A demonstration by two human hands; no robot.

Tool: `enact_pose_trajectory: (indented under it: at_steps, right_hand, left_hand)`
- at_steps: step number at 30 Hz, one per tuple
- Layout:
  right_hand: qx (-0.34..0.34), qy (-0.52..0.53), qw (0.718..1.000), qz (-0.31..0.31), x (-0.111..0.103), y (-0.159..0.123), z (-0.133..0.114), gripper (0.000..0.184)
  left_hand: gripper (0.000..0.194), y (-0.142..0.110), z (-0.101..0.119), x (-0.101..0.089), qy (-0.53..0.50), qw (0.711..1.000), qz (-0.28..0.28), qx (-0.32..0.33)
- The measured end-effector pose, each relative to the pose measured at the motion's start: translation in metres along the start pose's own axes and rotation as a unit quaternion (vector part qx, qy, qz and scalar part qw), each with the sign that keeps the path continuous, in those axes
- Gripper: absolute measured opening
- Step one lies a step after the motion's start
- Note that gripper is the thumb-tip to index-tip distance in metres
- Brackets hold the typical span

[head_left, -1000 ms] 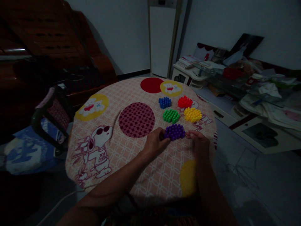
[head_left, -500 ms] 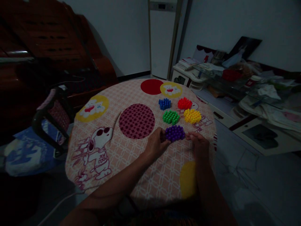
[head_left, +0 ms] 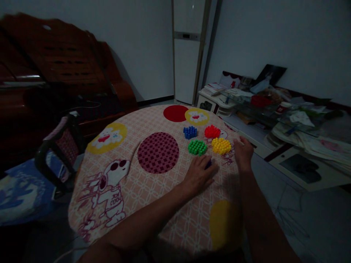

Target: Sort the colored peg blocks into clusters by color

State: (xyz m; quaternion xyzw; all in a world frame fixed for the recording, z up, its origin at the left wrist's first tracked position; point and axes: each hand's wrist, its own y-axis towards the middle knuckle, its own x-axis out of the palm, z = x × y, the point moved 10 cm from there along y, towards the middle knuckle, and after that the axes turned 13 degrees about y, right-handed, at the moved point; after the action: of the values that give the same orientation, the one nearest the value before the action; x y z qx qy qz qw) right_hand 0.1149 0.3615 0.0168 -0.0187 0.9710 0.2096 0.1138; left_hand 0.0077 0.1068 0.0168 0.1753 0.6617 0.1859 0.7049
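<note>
My left hand (head_left: pixel 199 173) lies palm down over the group of small purple round-topped pegs (head_left: pixel 208 164), its fingers stretched and apart. Only a small patch of purple shows between the fingers. Close beyond the fingertips stands a group of green pegs (head_left: pixel 197 147), with yellow pegs (head_left: pixel 221 145) to its right. My right hand (head_left: pixel 244 150) hovers at the table's right edge, apart from the pegs. Its fingers are curled together, and whatever they may hold is too small and dark to make out.
Blue pegs (head_left: pixel 190 132) and red pegs (head_left: pixel 212 132) stand farther back on the patterned tablecloth (head_left: pixel 164 190). A chair (head_left: pixel 59 153) is at the left. To the right runs a low cabinet (head_left: pixel 298 164) heaped with papers and bags.
My left hand has moved right from beside the purple pegs to cover them. My right hand has moved away from them, up and right to the table edge. The camera has tilted up slightly.
</note>
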Motion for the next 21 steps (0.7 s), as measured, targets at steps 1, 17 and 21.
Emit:
enact_pose_trajectory:
  at_steps: [1,17,21]
  right_hand:
    - [0.0,-0.031,0.999,-0.011,0.008,0.007,0.004,0.055]
    - [0.006,0.072,0.936,-0.343,0.21,-0.096,-0.058,0.042]
    - [0.023,0.107,0.888,-0.447,0.277,-0.153,-0.094,0.047]
  left_hand:
    - [0.052,0.006,0.005,0.006,0.023,1.0,-0.011,0.01]
    - [0.056,-0.032,-0.157,-0.014,0.026,0.978,0.001,-0.209]
    - [0.058,-0.062,-0.239,-0.032,0.001,0.951,0.016,-0.308]
